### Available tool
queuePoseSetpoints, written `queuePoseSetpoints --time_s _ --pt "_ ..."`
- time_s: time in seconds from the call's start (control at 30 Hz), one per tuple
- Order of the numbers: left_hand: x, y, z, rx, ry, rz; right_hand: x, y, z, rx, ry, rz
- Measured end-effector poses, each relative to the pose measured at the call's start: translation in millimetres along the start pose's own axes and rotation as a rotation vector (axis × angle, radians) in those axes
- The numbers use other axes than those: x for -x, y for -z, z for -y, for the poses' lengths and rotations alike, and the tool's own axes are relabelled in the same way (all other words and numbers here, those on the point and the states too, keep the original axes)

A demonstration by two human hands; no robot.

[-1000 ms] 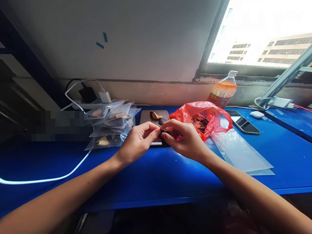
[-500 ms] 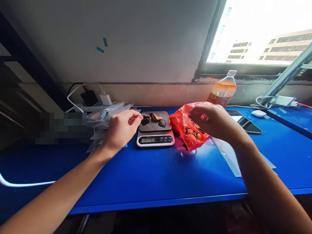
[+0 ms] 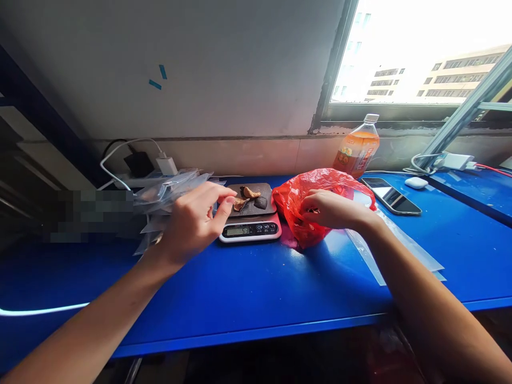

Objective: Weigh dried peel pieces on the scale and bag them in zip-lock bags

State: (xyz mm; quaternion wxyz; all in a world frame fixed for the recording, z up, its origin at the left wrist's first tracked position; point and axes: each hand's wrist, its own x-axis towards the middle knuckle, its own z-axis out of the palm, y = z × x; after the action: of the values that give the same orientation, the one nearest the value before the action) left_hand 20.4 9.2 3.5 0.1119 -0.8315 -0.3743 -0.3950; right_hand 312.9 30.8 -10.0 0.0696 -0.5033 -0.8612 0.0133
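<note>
A small kitchen scale (image 3: 250,231) stands on the blue table, its display showing what looks like 5.3. Pieces of dried peel lie on its dark plate: a curled tan one (image 3: 251,192), a dark one (image 3: 261,202) and a tan one with a dark edge (image 3: 240,205). My left hand (image 3: 200,218) pinches at that last piece, thumb and forefinger closed at its left end. To the right sits a crumpled red plastic bag (image 3: 290,197). My right hand (image 3: 334,208) reaches into its opening with fingers curled; the fingertips and whatever they hold are largely hidden.
Clear plastic bags (image 3: 172,189) are piled left of the scale, with a charger (image 3: 166,164) behind. An orange drink bottle (image 3: 358,149) stands behind the red bag. A phone (image 3: 392,196), a white earbud case (image 3: 416,183) and flat plastic sleeves (image 3: 392,240) lie right.
My right hand has lowered into the red bag, hiding the pieces inside. At my left fingertips, the leftmost peel piece now shows its tan side instead of dark. The view has shifted slightly.
</note>
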Motion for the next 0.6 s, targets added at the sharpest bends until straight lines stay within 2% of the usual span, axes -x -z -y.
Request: queuePoseSetpoints --time_s 0.07,0.2,0.33,0.6 --pt "-2.2 10.9 -4.1 0.012 -0.001 -0.068 -0.9 2.3 -0.4 -0.011 0.000 0.076" --pt "-0.5 16.1 -5.6 0.031 0.009 -0.111 0.0 6.0 -6.3 -0.062 -0.029 0.093" --pt "4.0 7.1 -5.0 0.033 -0.054 -0.102 0.0 1.3 -9.6 -0.103 0.023 0.123" --pt "3.0 3.1 -6.5 0.116 -0.030 0.018 -4.3 -6.0 -2.1 -0.096 -0.005 0.039"
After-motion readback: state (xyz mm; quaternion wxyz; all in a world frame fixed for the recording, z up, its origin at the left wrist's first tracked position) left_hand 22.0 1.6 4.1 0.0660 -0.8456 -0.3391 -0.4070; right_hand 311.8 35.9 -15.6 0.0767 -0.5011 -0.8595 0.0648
